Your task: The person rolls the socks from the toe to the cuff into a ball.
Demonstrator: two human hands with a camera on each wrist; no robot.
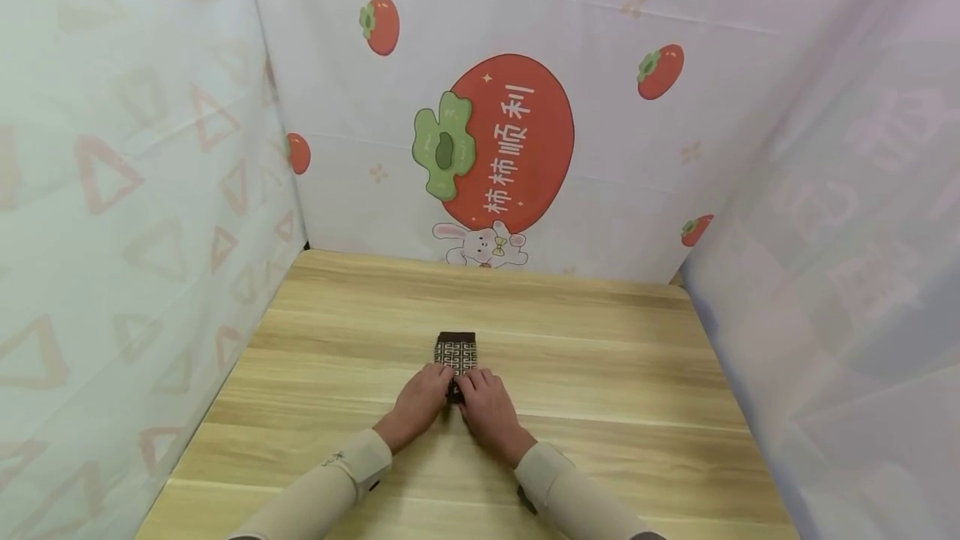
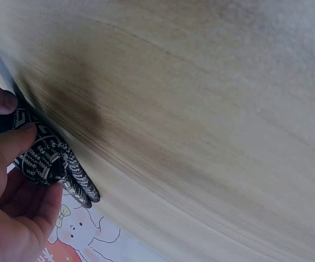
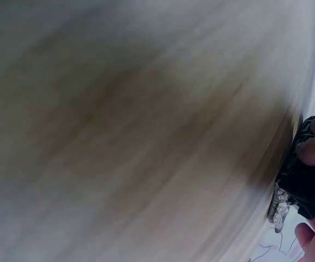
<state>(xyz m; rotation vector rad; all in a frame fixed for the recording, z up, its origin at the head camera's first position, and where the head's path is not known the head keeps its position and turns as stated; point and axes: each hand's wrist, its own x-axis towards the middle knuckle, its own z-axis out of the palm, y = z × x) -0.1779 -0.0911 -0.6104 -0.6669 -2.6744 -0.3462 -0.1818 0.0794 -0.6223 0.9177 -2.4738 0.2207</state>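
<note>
A pair of black knit socks with a pale geometric pattern lies on the wooden table in front of me, a plain dark band at its far end. My left hand pinches the near left part between thumb and fingers. On the near right side, my right hand grips the same end. In the left wrist view the socks are folded over at the near end, with layered edges beneath. The right wrist view catches the dark folded part of the socks under the thumb and fingers.
The wood-grain table stretches around both hands. Behind it hangs a white cloth printed with persimmons and a rabbit. Other printed cloths, a left one and a right one, hang along the table's sides.
</note>
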